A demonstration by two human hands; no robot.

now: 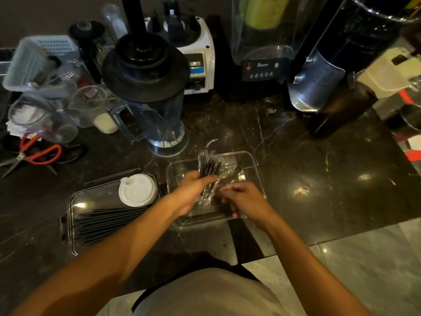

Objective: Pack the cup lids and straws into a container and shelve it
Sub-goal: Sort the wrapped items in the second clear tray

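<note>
A clear plastic container (251, 163) sits on the dark marble counter in front of me. My left hand (192, 192) grips a bundle of black straws in clear wrappers (208, 166) over the container. My right hand (242, 199) is beside it, fingers curled at the lower end of the bundle; what it holds is hard to tell. To the left lies a second clear tray (91, 201) with a stack of white cup lids (137, 189) and several black straws (107, 221) in it.
A blender jug (157, 115) stands just behind the container. Red-handled scissors (34, 155) lie at the left, near clear cups and a white basket (34, 62). Blender bases and a dark grinder (337, 87) line the back. The counter edge runs close to my body.
</note>
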